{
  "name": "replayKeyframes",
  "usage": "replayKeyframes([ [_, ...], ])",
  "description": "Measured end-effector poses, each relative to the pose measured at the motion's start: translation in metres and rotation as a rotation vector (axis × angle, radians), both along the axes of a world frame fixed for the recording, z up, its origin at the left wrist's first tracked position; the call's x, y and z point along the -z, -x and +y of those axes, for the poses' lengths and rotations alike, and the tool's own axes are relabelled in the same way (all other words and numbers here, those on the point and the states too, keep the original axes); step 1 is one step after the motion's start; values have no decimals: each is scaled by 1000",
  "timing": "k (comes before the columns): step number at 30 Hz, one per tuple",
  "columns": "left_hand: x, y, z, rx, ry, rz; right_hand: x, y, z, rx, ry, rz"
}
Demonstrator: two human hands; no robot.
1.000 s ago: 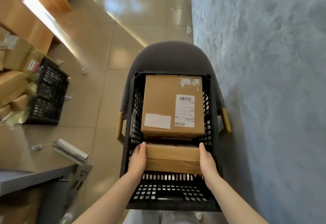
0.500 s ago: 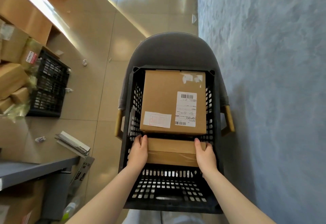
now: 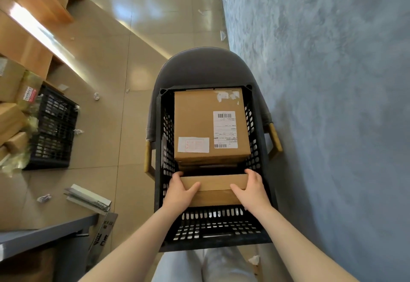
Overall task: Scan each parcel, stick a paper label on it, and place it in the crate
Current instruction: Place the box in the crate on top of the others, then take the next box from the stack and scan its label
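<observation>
A black slotted crate [image 3: 216,228] stands on a grey chair. At its far end lies a large brown parcel [image 3: 195,124] with a white barcode label [image 3: 225,129] and a smaller pale sticker on top. In front of it a narrow brown parcel [image 3: 214,189] stands inside the crate. My left hand [image 3: 179,192] grips its left end, thumb across the top. My right hand [image 3: 251,189] grips its right end the same way.
The grey chair [image 3: 199,66] has wooden legs at both sides. A second black crate [image 3: 53,131] with brown boxes beside it sits on the tiled floor at left. A grey table corner [image 3: 44,235] is at lower left. A grey carpet [image 3: 332,104] covers the right side.
Both hands have shifted their hold on the narrow parcel, with thumbs now over its top. The parcel sits lower in the crate, just in front of the large parcel.
</observation>
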State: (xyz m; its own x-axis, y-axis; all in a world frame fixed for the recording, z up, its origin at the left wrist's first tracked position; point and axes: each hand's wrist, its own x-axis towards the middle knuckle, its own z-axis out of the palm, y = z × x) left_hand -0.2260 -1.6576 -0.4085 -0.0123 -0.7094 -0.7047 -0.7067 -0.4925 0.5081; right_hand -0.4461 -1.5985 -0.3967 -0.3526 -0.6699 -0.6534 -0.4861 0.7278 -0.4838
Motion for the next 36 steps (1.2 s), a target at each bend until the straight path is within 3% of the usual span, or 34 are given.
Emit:
replayKeyframes([
  [14, 3, -22, 67, 256, -31, -108, 0, -11, 79, -187, -47, 88],
  [20, -7, -16, 63, 588, 261, -255, -10, -15, 80, -260, -43, 237],
  [25, -23, -14, 60, 857, 376, -266, -32, -25, 98, -288, 29, 342],
  [36, -103, 25, 125, 1399, 736, -115, -116, -82, 255, 151, 103, 453],
])
